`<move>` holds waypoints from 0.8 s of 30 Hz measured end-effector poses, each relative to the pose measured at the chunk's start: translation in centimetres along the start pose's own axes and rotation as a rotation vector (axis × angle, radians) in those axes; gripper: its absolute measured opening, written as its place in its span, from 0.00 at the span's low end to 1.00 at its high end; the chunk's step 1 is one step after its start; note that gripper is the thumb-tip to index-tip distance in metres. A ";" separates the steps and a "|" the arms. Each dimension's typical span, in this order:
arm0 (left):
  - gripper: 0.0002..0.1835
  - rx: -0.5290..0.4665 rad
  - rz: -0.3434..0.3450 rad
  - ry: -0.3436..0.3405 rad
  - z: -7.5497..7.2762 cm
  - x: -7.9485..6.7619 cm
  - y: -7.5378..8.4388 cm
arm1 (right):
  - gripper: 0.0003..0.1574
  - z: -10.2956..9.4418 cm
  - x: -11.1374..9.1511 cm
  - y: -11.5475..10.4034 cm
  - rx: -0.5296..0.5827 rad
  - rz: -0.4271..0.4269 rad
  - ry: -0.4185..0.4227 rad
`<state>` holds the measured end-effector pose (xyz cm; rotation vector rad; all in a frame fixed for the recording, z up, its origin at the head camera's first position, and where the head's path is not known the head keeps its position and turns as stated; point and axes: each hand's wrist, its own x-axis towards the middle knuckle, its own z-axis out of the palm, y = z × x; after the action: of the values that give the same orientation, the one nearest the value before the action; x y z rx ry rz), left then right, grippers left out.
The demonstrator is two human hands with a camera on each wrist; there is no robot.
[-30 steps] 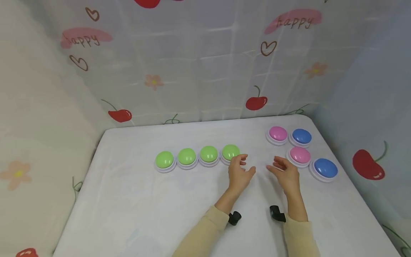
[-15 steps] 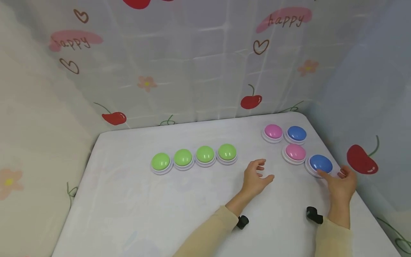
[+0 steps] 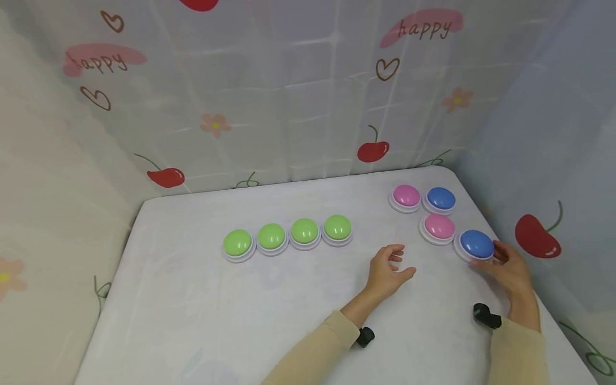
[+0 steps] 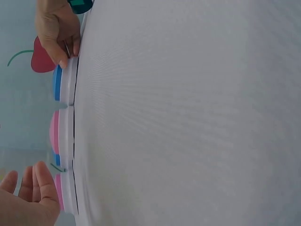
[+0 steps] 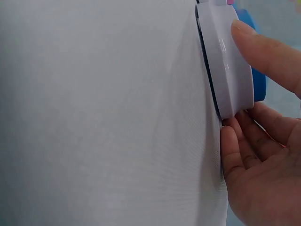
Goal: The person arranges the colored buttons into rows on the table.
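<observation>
White table [image 3: 202, 299] is being used as the work surface, where the nearest blue button [image 3: 477, 244], at four o'clock from its pink neighbour [image 3: 439, 226], is being pinched at its base by the right hand [image 3: 507, 270], seemingly for lifting, while the left hand [image 3: 387, 270] is being held relaxed, empty.

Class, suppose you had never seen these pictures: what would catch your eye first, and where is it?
First, the row of four green dome buttons across the middle of the white table. Next, the pink and blue dome buttons clustered at the far right corner, where the right hand grips the nearest blue button by its white base. The left hand hovers relaxed between the groups, holding nothing.
</observation>
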<state>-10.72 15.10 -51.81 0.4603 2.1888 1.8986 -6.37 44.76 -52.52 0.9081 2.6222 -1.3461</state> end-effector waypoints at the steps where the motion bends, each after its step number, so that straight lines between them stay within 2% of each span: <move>1: 0.27 -0.003 0.002 -0.001 0.0 0.0 0.0 | 0.63 0.1 0.1 0.0 -0.013 -0.007 -0.001; 14: 0.26 -0.031 0.002 0.014 -0.3 0.0 -0.3 | 0.60 0.5 0.6 0.1 -0.014 0.009 0.038; 24: 0.25 -0.027 -0.021 0.019 -0.2 0.0 -0.4 | 0.58 0.7 -0.2 -0.2 -0.001 0.049 0.086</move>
<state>-10.86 14.90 -52.21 0.4144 2.1681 1.9278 -6.47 44.04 -52.75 1.0451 2.6437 -1.3226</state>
